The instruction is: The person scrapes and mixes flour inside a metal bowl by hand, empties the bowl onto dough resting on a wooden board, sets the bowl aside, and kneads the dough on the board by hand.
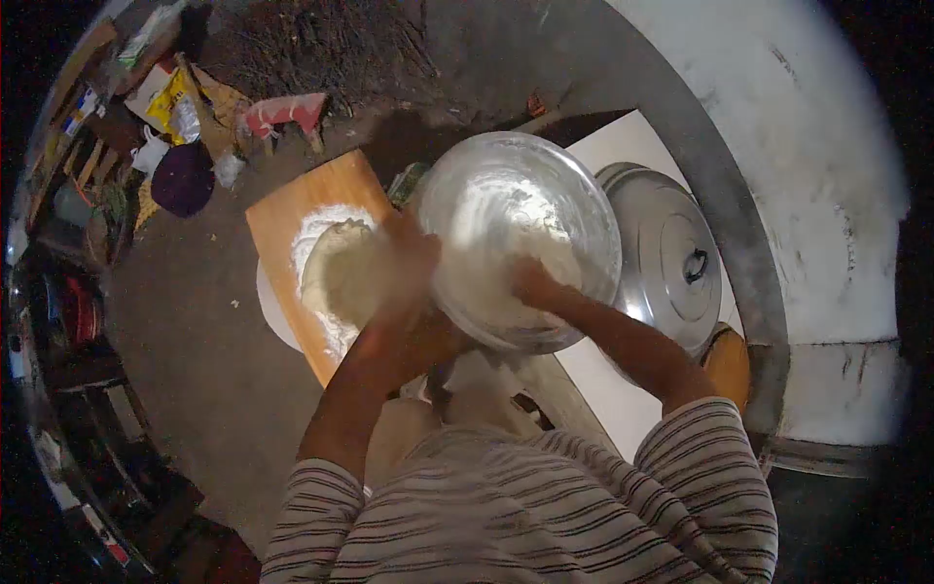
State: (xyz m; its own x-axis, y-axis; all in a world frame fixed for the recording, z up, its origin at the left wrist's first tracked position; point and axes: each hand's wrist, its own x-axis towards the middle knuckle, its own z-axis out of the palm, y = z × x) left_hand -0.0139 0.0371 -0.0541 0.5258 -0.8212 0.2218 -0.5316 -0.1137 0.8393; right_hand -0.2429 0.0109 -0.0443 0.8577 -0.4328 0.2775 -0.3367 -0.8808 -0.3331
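Observation:
A shiny metal bowl [462, 170] is tilted toward me, with white flour [511, 200] on its inner wall. My left hand [413, 263] is at the bowl's left rim, blurred, its fingers too smeared to read. Inside the bowl, my right hand [530, 282] touches the floury inner surface; its fingers are blurred. Left of the bowl, a lump of dough [336, 268] lies on a wooden board [282, 219], with flour [316, 229] around it. My left hand partly hides the board's right side.
A large pot with a metal lid [671, 253] stands at the right on a white surface [623, 399]. A small red stool [284, 115], a dark round object [182, 180] and bags [175, 107] lie at the upper left. Twigs [321, 49] are piled at the back.

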